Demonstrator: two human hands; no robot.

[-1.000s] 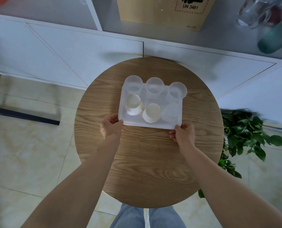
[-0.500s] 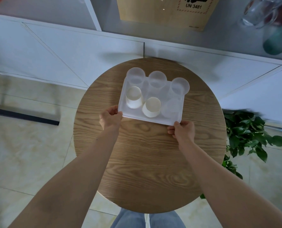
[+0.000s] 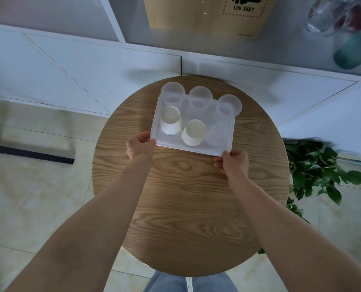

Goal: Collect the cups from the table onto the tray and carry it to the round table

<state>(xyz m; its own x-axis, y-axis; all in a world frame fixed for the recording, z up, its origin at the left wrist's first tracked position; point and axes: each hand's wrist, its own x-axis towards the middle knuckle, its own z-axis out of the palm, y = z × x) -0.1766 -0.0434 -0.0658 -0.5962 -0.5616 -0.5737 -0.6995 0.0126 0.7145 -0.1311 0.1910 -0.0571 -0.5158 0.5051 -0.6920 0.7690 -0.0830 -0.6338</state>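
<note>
A white plastic tray [image 3: 205, 150] rests on the far half of the round wooden table [image 3: 188, 207]. On it stand two white paper cups [image 3: 193, 132] and several frosted clear cups [image 3: 200, 98]. My left hand [image 3: 140, 147] pinches the tray's near left corner. At the near right corner, my right hand [image 3: 234, 162] grips the tray's edge. Both forearms reach across the table's near half.
White cabinet doors [image 3: 91, 66] stand just beyond the table. A shelf above holds a cardboard box [image 3: 207, 13], a glass jug [image 3: 329, 15] and a green bottle [image 3: 354, 49]. A leafy plant [image 3: 314, 173] grows at the table's right side. Tiled floor lies to the left.
Both hands have pushed the tray farther across the table toward the cabinets, turning it slightly. The grips on its near corners are unchanged.
</note>
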